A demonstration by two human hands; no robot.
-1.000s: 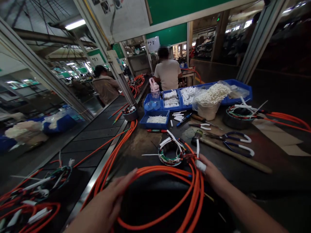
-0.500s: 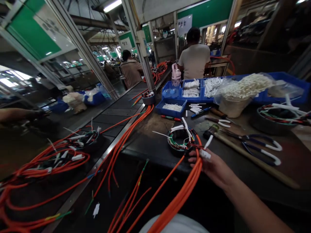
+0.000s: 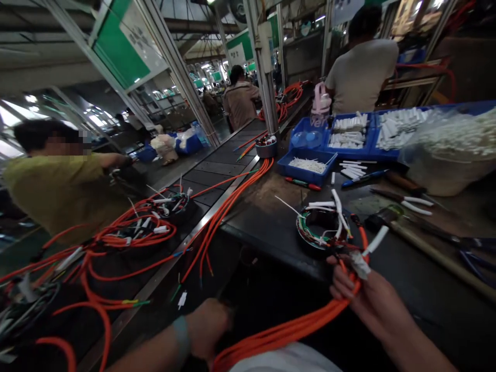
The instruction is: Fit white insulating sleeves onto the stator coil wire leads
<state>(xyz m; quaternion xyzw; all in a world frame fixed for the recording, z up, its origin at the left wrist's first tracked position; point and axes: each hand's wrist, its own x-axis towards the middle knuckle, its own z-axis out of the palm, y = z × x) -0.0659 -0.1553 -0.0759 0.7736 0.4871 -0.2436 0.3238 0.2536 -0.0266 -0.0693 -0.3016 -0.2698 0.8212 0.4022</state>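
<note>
In my right hand (image 3: 368, 294) is a bundle of orange cables (image 3: 294, 325), gripped close to where it leaves a round wire-wound coil (image 3: 302, 235). That ring-shaped coil lies on the black bench, with white sleeves and green and white wires round its rim. A white sleeve and a crumpled white tag stick up beside my right fingers. My left hand (image 3: 211, 323), with a pale band at its wrist, is curled at the lower end of the bundle above my lap. Its fingers are blurred and partly hidden, but the cables run into it.
Blue bins (image 3: 351, 137) of white sleeves and a blue tray (image 3: 308, 165) stand behind the coil. Pliers (image 3: 405, 201) and a wooden-handled hammer (image 3: 434, 248) lie right. Coils with orange cables (image 3: 135, 232) rest on the conveyor (image 3: 217, 173). A co-worker (image 3: 58, 181) sits across it.
My left hand has come into view at the bottom, and the loose cable ends there are now drawn in with the bundle. The view has swung left; my right hand keeps its grip.
</note>
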